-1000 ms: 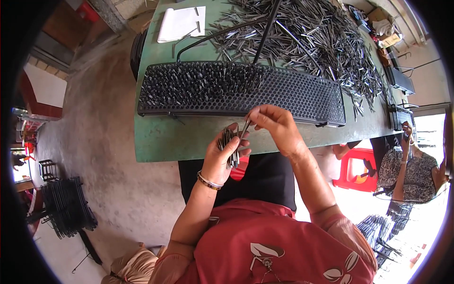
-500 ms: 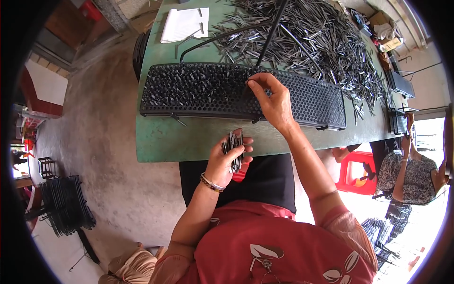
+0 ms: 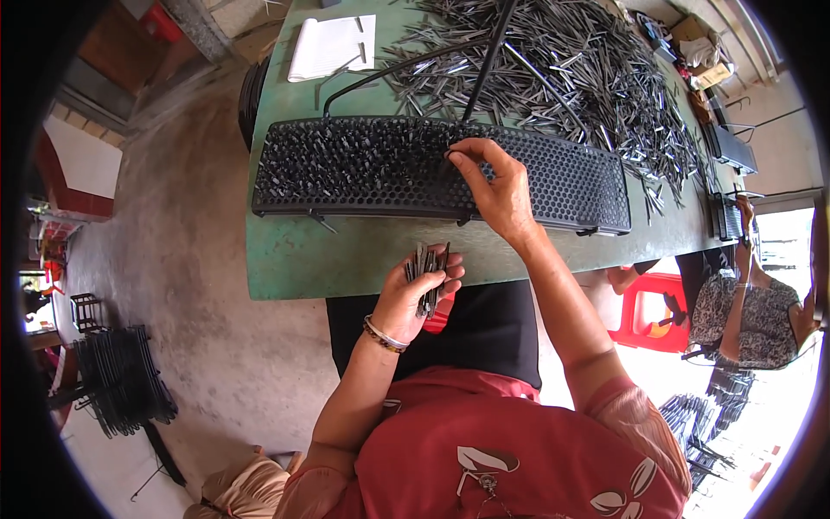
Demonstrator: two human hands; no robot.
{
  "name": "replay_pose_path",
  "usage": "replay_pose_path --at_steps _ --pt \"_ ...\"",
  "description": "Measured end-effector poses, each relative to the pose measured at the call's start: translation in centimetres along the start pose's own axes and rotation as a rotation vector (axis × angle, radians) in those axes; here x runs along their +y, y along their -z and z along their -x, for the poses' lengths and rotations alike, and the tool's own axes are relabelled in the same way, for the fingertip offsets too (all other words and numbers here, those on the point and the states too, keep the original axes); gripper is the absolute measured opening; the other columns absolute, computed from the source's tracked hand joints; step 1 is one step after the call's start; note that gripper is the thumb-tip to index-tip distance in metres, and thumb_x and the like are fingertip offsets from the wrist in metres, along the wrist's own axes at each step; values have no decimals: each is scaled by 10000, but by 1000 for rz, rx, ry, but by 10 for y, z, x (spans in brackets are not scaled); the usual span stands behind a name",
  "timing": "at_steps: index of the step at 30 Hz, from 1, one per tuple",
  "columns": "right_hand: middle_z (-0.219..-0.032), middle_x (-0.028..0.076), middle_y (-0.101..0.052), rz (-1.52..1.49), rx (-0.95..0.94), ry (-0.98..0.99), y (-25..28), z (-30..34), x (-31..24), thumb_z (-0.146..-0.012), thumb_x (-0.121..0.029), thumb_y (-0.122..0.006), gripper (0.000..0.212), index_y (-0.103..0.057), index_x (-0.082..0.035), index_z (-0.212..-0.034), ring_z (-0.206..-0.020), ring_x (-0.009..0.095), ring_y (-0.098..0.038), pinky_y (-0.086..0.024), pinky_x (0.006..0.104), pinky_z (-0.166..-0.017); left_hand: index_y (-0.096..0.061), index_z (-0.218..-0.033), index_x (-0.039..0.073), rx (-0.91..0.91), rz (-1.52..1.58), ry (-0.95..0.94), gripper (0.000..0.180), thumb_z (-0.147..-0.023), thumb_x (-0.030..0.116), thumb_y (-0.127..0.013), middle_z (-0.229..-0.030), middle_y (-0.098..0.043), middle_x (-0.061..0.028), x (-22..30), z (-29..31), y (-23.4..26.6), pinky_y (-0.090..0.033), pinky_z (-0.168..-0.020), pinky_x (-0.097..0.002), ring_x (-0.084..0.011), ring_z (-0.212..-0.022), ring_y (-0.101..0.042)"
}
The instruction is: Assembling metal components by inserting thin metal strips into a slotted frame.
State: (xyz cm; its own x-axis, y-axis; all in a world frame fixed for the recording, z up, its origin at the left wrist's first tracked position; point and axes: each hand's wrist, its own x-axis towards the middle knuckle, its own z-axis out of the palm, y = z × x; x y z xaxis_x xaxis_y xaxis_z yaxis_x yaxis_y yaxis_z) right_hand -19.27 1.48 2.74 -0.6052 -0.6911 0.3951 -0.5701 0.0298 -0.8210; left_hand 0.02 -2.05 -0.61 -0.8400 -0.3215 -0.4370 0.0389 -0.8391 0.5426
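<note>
while left hand (image 3: pixel 421 290) grips metal pins (image 3: pixel 427 268), right hand (image 3: pixel 494 186) pinches one into half-filled perforated tray (image 3: pixel 571 186)

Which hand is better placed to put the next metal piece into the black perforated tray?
Right. The right hand already touches the perforated tray, while the left hand grips the bundle of metal pieces.

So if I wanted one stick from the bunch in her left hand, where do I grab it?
Probably at the top tips. The bunch stands upright in the left hand, whose fingers wrap its middle and lower part, so only the upper ends poke free. Come from above and pinch one tip, then pull straight up.
</note>
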Motion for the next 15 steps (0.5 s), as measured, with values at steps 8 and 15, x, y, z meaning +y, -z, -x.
replay_pose_path --at_steps 8,15 --pt "-889 93 -669 26 22 28 -2 1 4 -837 -64 -642 144 -627 -3 -967 -820 156 -632 -481 269 -749 -496 -1170 5 -31 3 14 319 -855 -9 -550 -1123 -594 -172 3 1 -2 -524 -835 -343 -240 -997 -612" --pt "-895 96 -656 80 1 131 -3 6 6 -795 -37 -667 145 -644 -22 -938 -828 216 -625 -482 305 -750 -487 -1187 8 -30 63 48 324 -868 -10 -544 -1144 -585 -174 3 -1 -1 -529 -839 -370 -243 -1019 -602"
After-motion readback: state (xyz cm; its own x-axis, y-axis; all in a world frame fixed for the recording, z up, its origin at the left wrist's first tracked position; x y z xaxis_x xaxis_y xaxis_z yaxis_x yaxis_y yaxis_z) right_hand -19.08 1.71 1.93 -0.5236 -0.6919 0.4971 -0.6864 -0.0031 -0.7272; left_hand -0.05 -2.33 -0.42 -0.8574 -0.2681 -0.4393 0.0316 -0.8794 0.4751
